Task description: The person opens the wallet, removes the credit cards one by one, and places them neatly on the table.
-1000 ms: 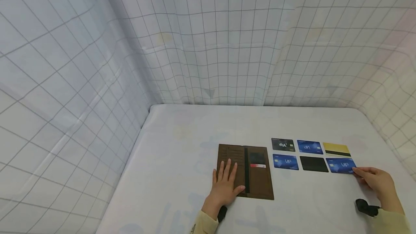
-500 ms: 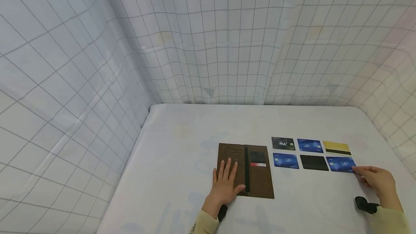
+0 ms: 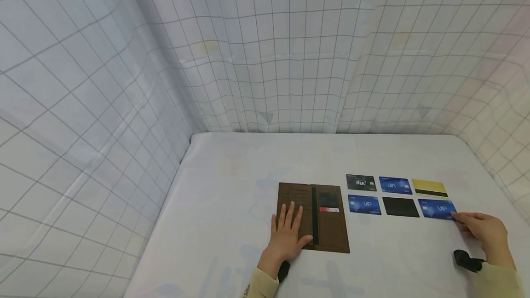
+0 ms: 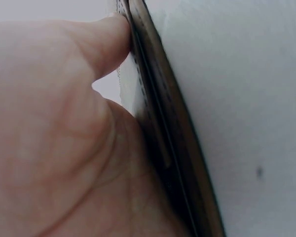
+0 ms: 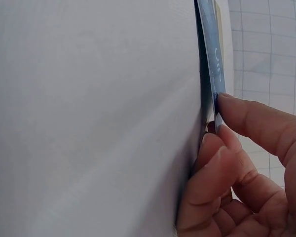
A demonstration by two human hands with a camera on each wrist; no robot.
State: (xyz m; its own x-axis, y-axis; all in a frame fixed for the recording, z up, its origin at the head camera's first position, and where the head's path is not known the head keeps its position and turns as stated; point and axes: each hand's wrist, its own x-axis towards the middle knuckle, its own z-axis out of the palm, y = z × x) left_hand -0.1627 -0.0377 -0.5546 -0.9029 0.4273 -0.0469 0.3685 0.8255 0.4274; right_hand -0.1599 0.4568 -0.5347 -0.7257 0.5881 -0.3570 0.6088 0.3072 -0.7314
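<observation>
An opened brown wallet (image 3: 331,233) lies flat, a dark strap down its middle and a red-and-white card in a right-side slot. My left hand (image 3: 285,240) rests on its left half, fingers straight and spread; the left wrist view shows the palm against the wallet edge (image 4: 187,143). At the far right, my right hand (image 3: 484,233) pinches the near right corner of a blue VIP card (image 3: 434,208) between thumb and forefinger. In the right wrist view this blue card (image 5: 213,54) is held by its edge, the other fingers curled below.
Left of the pinched card lie a black card (image 3: 400,207) and another blue card (image 3: 364,204). The row behind holds a dark grey card (image 3: 361,183), a blue card (image 3: 395,186) and a yellow card (image 3: 429,185). Grid-patterned white curtains (image 3: 269,59) surround the white table (image 3: 232,178).
My right hand has shifted slightly right, drawing the pinched blue card a little away from the black card. The left hand and wallet stay in place.
</observation>
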